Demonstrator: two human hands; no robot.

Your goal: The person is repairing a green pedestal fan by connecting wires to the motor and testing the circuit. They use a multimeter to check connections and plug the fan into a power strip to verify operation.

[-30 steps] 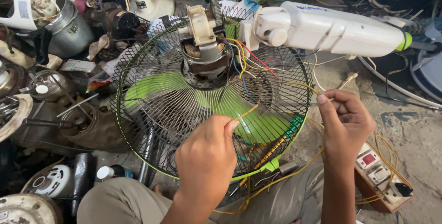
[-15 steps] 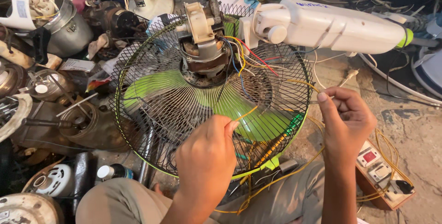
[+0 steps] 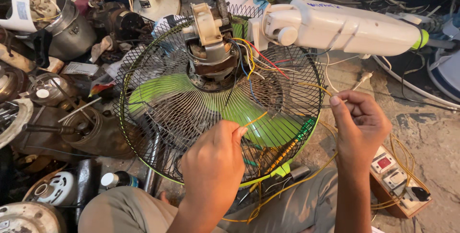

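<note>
Yellow wire [image 3: 254, 118] at frame centre, pinched in the left hand [image 3: 213, 163], fingers closed on its end over the fan grille [image 3: 158, 113]. Right hand [image 3: 360, 125] at centre right, fingers narrow, gripping another thin yellow wire [image 3: 314, 85] at the grille's right rim. Green blades [image 3: 268, 125] show through the mesh. Bare fan motor [image 3: 211, 51] sits top centre, coloured leads fanning out of it. White fan body [image 3: 345, 27] lies upper right. Switch box [image 3: 395, 180] on the floor at lower right, yellow wire loops beside it. Scrap motors and metal pots [image 3: 72, 31] crowd the left edge.
</note>
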